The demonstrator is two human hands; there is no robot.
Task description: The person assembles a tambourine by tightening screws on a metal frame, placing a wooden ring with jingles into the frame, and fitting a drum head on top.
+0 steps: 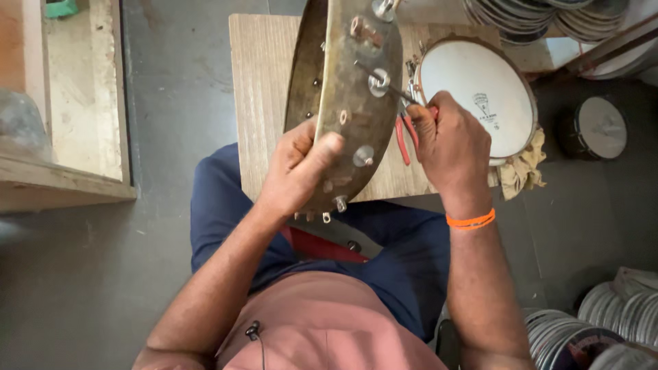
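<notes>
My left hand grips the lower rim of a worn brass-coloured drum shell, held on edge above a small wooden table. Metal lugs and bolts stud the shell's side. My right hand is closed around a thin metal tool whose tip rests at one of the shell's lugs. Red-handled pliers lie on the table just under my right hand. A finished drum with a white skin lies flat on the table to the right.
A cloth hangs off the table's right edge. Stacks of round drum skins sit at the top right and bottom right. A small dark drum stands on the floor at right. A wooden frame stands at left.
</notes>
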